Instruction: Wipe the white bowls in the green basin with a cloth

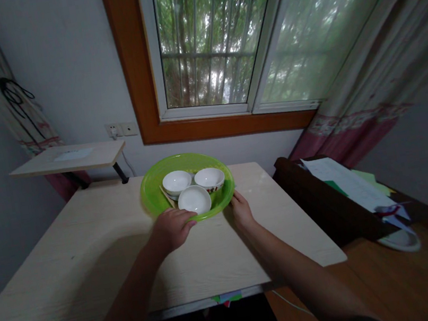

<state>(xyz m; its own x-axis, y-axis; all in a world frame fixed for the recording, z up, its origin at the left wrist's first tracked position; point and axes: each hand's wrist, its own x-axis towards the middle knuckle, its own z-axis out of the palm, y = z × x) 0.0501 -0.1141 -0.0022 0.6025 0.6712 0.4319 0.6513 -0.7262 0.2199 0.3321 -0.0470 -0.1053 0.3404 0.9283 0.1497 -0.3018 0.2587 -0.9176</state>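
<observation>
A bright green plastic basin [152,178] is over the far middle of the pale table, its near side tipped toward me. Three white bowls sit inside: a back left bowl [177,181], a back right bowl [209,178] with a coloured pattern on its outside, and a front bowl [194,200]. Beside the left bowls lies a thin light stick [168,196], perhaps chopsticks. My left hand [173,229] is closed on the basin's near left rim, fingers over the edge. At the right rim, my right hand [241,209] grips from the side and below, its fingers partly hidden.
The wooden table [101,241] has a small raised shelf [72,158] at its back left. A window [212,42] and wall sockets [121,130] are behind. On the right stands a dark brown piece of furniture [309,205] with papers [350,183] on it.
</observation>
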